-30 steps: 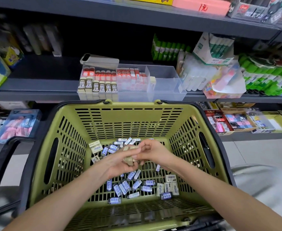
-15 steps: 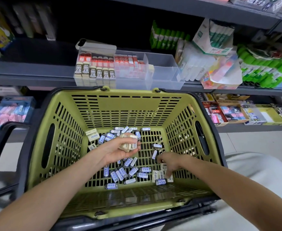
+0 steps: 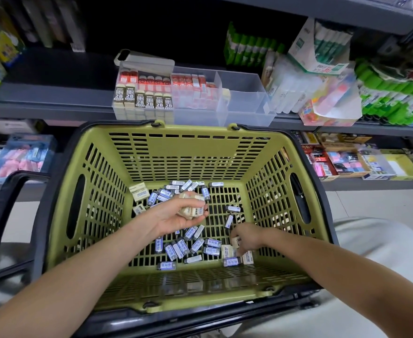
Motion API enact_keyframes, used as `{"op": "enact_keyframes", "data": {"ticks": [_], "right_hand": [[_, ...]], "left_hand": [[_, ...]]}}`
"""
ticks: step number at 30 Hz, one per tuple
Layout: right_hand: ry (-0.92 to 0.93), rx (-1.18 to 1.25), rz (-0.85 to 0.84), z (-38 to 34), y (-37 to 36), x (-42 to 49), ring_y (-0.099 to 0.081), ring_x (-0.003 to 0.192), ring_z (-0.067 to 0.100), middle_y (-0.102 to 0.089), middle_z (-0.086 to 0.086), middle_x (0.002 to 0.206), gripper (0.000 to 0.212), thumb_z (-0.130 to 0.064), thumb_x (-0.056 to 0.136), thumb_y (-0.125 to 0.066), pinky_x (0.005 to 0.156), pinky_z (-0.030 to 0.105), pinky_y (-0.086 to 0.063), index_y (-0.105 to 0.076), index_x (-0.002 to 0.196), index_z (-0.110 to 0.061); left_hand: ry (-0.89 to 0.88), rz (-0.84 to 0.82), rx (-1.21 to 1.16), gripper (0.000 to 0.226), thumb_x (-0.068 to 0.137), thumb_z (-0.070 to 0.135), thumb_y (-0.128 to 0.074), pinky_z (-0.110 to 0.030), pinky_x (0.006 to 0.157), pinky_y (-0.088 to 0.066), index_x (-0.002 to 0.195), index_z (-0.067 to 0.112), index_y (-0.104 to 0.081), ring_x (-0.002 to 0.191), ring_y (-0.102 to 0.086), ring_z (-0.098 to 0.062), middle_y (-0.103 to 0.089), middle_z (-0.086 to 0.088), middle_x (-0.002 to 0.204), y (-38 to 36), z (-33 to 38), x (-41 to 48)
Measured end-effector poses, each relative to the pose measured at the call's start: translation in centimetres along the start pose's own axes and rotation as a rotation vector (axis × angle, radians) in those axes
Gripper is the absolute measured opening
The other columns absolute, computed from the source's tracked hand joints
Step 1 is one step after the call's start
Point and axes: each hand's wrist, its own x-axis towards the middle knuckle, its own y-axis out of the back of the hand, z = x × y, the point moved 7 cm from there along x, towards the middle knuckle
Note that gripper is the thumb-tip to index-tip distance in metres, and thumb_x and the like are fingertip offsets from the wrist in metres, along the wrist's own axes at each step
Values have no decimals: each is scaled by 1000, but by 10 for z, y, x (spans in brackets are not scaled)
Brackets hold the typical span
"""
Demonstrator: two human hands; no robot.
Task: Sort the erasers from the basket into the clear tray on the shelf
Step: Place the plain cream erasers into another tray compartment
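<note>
A green slotted basket (image 3: 190, 152) sits in front of me with several small erasers (image 3: 186, 245) in blue-and-white sleeves scattered on its floor, plus some cream ones. My left hand (image 3: 176, 215) hovers palm-up over the basket middle and holds a bunch of cream erasers (image 3: 192, 209). Low at the basket's right, my right hand (image 3: 245, 236) pinches a cream eraser (image 3: 235, 241) among the loose ones. The clear tray (image 3: 246, 103) stands on the grey shelf behind the basket; its left compartments hold rows of erasers, its right compartment looks empty.
A black basket handle (image 3: 3, 220) lies folded out at the left. Green glue sticks (image 3: 393, 93) and a white box crowd the shelf right of the tray. Boxes of stationery (image 3: 346, 162) fill the lower shelf at right, a blue box (image 3: 22, 157) at left.
My hands were together over the basket a second ago. The right hand has dropped to the basket's right floor and closed on an eraser; the left stays raised with its bunch.
</note>
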Motion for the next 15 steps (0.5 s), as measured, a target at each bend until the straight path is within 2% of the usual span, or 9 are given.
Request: {"op": "enact_keyframes", "data": {"ticks": [1, 2, 5, 7, 9, 11, 12, 14, 15], "right_hand": [[-1, -5, 3, -1, 0, 0, -53, 118, 29, -46, 13, 140, 68, -20, 81, -71, 98, 38, -47, -40, 139, -8], [-4, 20, -3, -1, -1, 0, -54, 117, 29, -45, 12, 141, 68, -19, 81, -71, 96, 37, -48, -38, 140, -9], [-16, 157, -55, -2, -4, -3, -62, 88, 22, -40, 15, 143, 72, -12, 83, -67, 69, 26, -53, -29, 144, -9], [-28, 192, -70, -2, -4, -5, -64, 86, 25, -38, 16, 143, 73, -8, 84, -65, 64, 26, -53, -26, 145, -10], [-11, 193, -41, -7, 6, -8, -62, 76, 19, -39, 16, 142, 71, -8, 85, -64, 57, 22, -51, -27, 145, -8], [41, 223, -2, -17, 26, -14, -56, 63, 9, -49, 15, 134, 57, -11, 86, -63, 51, 18, -48, -38, 137, -5], [77, 280, 12, -24, 40, -20, -56, 59, 7, -56, 14, 125, 42, -13, 86, -63, 49, 16, -47, -48, 124, -5], [195, 469, 29, -39, 71, -40, -59, 58, 7, -66, 10, 101, 13, -13, 87, -63, 49, 15, -46, -56, 97, -9], [275, 579, 37, -47, 87, -53, -61, 60, 8, -67, 8, 93, 9, -12, 86, -63, 49, 15, -46, -57, 92, -9]], "left_hand": [[2, 3, 4, 47, 62, -6, -71, -29, 50, -57, 103, 13, -57, 72, -68, -30, -61, -22, 101, 0, 0, 0], [5, 8, 4, 49, 62, -6, -70, -29, 50, -57, 104, 14, -56, 74, -67, -30, -60, -22, 102, 0, -1, 0], [6, 17, 11, 51, 61, -7, -70, -30, 51, -57, 106, 14, -55, 73, -69, -31, -58, -23, 104, 0, -1, -1], [12, 16, 19, 51, 62, -7, -70, -31, 52, -57, 107, 12, -55, 70, -70, -31, -59, -23, 103, -1, -2, -2], [21, 10, 8, 50, 63, -8, -71, -34, 54, -58, 107, 11, -55, 70, -70, -32, -60, -23, 100, -1, -3, -3], [27, 6, -15, 48, 65, -7, -72, -42, 61, -60, 106, 10, -56, 73, -70, -35, -64, -23, 94, -1, -3, -4], [29, 7, -24, 45, 65, -6, -72, -47, 66, -60, 105, 9, -56, 74, -70, -37, -67, -23, 90, -1, -2, -4], [26, 8, -59, 40, 65, -6, -71, -54, 71, -57, 100, 7, -56, 78, -70, -40, -71, -24, 83, -3, 2, -5], [24, 6, -94, 40, 66, -7, -71, -57, 72, -56, 100, 6, -55, 81, -70, -42, -71, -25, 85, -4, 5, -6]]}}
